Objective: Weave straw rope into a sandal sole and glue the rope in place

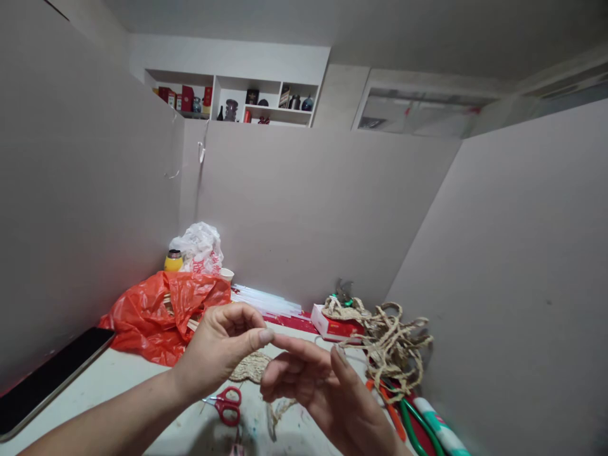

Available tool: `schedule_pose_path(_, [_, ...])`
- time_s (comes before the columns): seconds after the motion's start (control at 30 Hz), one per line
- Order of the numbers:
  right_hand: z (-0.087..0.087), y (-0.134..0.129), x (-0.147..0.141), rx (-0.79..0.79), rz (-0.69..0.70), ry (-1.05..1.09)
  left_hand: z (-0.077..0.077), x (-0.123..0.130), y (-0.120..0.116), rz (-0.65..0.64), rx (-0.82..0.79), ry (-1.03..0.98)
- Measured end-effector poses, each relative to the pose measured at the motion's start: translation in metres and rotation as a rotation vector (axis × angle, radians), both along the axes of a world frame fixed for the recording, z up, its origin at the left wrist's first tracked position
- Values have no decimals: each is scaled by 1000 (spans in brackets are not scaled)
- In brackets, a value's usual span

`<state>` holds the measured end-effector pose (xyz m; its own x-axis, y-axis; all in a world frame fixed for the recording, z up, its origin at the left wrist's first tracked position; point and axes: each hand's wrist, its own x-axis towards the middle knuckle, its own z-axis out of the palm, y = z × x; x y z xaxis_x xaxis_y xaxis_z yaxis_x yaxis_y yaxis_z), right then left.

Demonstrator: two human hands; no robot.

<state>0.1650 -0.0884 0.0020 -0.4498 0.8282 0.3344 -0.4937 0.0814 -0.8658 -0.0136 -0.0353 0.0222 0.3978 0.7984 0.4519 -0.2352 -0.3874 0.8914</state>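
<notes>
- Table [118,370]: bears everything below the hands.
- Bag [142,316]: lies left, perhaps to leave the middle for working.
- Rope [399,348]: heaped right, probably to stay within reach.
- Right hand [327,392]: loose, thumb apart, forefinger stretched to meet the other hand.
- Left hand [213,348]: pinched at that fingertip; whether anything fine is between, I cannot tell.
- Woven piece [251,369]: on the table, partly hidden behind the hands.
- Scissors [221,403]: near, likely for easy pickup.
- Scrap [272,419]: beside the right hand.

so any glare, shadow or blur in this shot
In the head view, the left hand and right hand look fairly sharp; highlights glint on the red plastic bag; a soft shadow darkens the tabletop by the red-handled scissors; the framed panel at upper right is blurry.
</notes>
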Motion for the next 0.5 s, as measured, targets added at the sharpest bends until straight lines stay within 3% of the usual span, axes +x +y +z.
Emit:
schedule_pose_path(0.07, [2,-1,-1,-15,25,-5,-3,1,-2,130,156,45])
schedule_pose_path(0.13, [3,-2,-1,-13,52,-9,-9,4,-6,240,433,95])
schedule_pose_path(0.23, [0,-1,0,1,56,-29,-19,10,-13,199,802,118])
schedule_pose_path(0.33, [-2,2,3,42,-77,-150,-22,10,-17,126,825,90])
schedule_pose_path(0.43, [5,1,7,148,-338,-458,-17,2,-11,175,756,59])
schedule_pose_path(0.5, [16,-5,9,198,-388,-698,-13,-3,-2,211,683,79])
